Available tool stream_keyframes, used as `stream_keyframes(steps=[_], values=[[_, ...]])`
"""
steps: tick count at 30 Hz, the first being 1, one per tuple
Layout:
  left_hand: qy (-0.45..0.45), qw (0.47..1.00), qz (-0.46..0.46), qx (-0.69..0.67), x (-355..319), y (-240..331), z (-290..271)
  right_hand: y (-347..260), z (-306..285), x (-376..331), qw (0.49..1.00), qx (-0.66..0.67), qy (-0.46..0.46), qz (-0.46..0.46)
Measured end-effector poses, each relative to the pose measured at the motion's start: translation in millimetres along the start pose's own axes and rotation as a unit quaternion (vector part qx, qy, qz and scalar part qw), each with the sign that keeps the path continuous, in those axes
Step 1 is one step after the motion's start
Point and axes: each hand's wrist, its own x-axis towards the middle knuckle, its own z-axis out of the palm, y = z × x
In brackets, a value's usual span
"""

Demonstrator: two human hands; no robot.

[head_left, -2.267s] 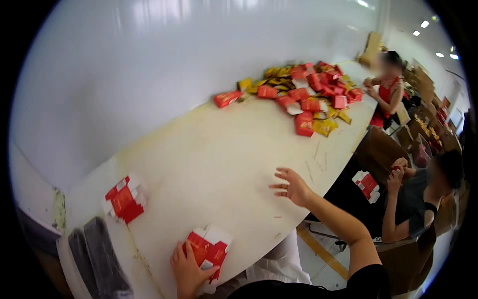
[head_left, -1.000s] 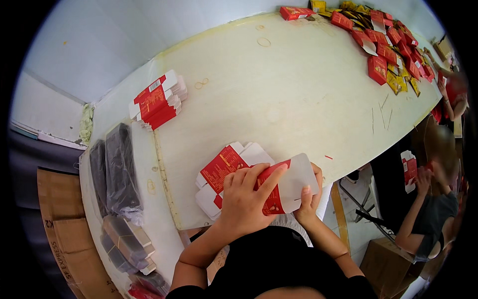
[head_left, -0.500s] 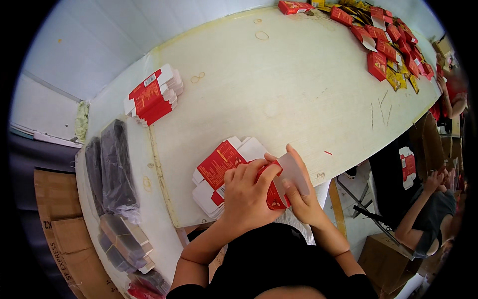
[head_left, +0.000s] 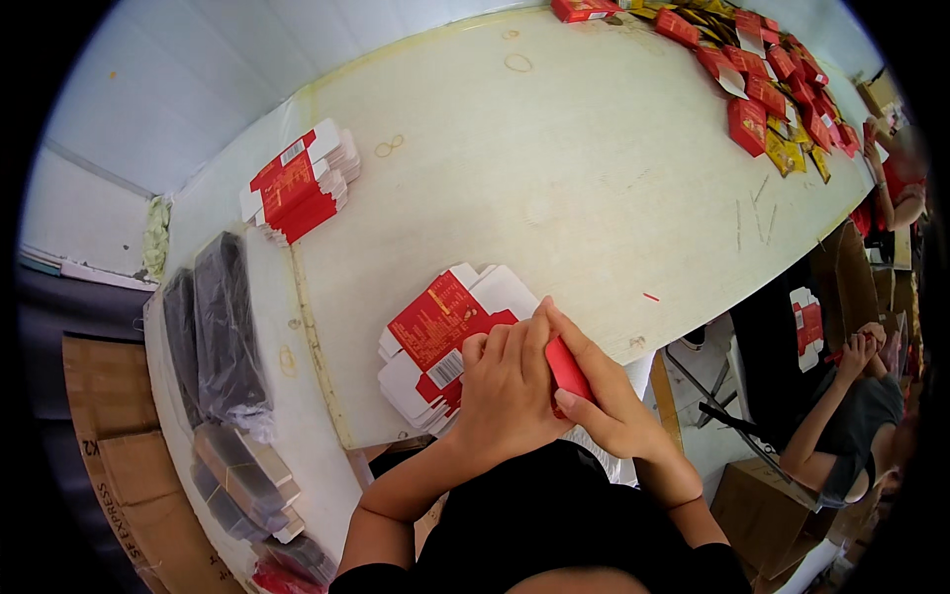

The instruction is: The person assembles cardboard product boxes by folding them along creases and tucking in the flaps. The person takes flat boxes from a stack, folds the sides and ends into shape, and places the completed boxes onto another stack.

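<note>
Between my two hands, close to my body at the table's near edge, is a small red carton. My left hand is wrapped round its left side, the back of the hand hiding most of the carton. On the other side my right hand presses against it, thumb on the near part and fingers along the far part. The carton's end toward me shows a plain red face. Just left of my hands lies a stack of flat red and white carton blanks, partly under my left hand.
Another stack of blanks lies farther left. Red cartons and yellow packets are heaped at the far right. Dark plastic-wrapped packs lie along the left side. At right, a co-worker sits beside cardboard boxes.
The carton's open white flap has been folded down, so its end now shows red. My right hand has closed in against the carton, and my left hand has shifted slightly right.
</note>
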Motion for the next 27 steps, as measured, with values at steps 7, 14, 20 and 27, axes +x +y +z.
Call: stream_keyframes(steps=[7,14,20,27], values=[[-0.01,1.0,0.012,-0.026,2,2,-3,4,2,-9,0.997,0.054,0.062,-0.001],[-0.023,0.999,0.016,-0.025,2,4,-4,3,4,-13,0.997,0.032,0.074,0.006],[-0.027,0.999,0.011,0.019,-1,4,3,3,6,-11,0.988,-0.127,0.083,-0.04],[-0.006,0.999,0.021,0.023,-1,-2,21,5,13,-7,0.967,-0.243,0.08,0.004]])
